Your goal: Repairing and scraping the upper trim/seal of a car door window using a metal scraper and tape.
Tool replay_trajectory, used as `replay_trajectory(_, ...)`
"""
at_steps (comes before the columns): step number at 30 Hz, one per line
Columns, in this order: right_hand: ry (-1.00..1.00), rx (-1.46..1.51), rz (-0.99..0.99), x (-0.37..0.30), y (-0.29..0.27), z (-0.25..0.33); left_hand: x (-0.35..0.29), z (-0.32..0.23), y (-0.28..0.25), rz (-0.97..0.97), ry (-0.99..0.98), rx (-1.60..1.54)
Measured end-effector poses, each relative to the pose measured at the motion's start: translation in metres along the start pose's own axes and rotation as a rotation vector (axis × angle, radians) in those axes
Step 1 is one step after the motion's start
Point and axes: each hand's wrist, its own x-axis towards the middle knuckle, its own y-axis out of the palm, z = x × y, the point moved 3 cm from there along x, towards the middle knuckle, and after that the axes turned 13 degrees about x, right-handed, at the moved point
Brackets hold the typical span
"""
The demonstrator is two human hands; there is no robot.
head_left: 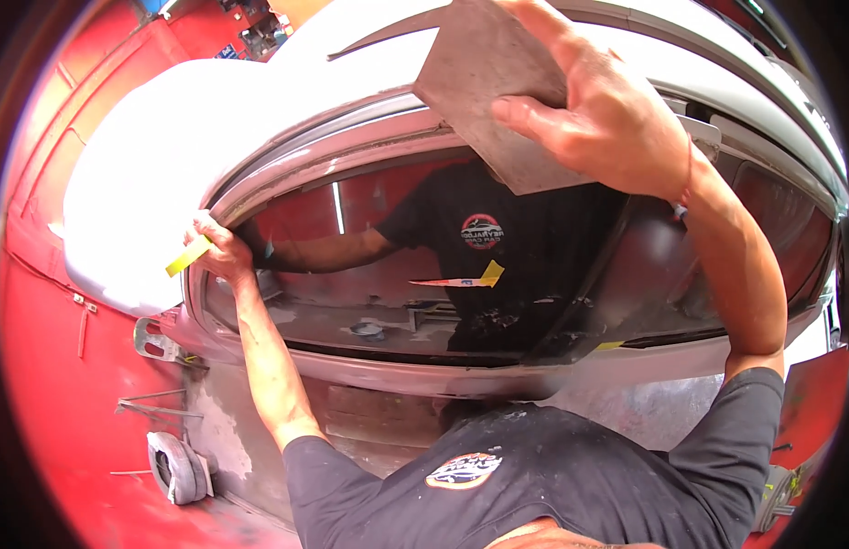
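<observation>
At the left edge of a car's side window (pixel 388 220), my left hand (pixel 225 254) has its fingers closed, with a short yellow strip of tape (pixel 188 256) sticking out of them. My right hand (pixel 616 119) is raised at the upper right, gripping a flat grey sheet (pixel 479 101) with the thumb on its near face. The sheet hides part of the roof edge and the top of the window. A small piece of yellow and white tape (pixel 461 277) clings to the dark glass, which mirrors my arm and shirt.
The car's white roof (pixel 369 64) curves away beyond the window, and its grey, patchy door (pixel 369 412) lies below. A red wall (pixel 67 366) stands at the left. Near it are a grey, rounded part (pixel 175 467) and a metal bracket (pixel 154 340).
</observation>
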Motion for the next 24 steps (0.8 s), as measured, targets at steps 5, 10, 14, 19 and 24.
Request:
replay_trajectory(5,-0.186,-0.069,-0.017,0.021,0.003,-0.03,0.0,0.009,0.009,-0.086,0.012,0.011)
replay_trajectory(10,-0.021,-0.026,0.025,0.003,-0.014,-0.034,0.002,-0.007,-0.001,-0.03,-0.017,-0.02)
replay_trajectory(14,-0.037,-0.035,0.003,0.014,0.003,-0.008,0.001,-0.003,0.0,-0.012,-0.028,-0.005)
replay_trajectory(19,-0.041,-0.065,-0.112,0.002,0.003,0.007,0.001,-0.005,-0.003,-0.05,-0.031,-0.009)
replay_trajectory(24,-0.091,-0.023,-0.031,0.02,0.007,-0.025,0.001,-0.005,0.001,-0.001,-0.05,-0.022)
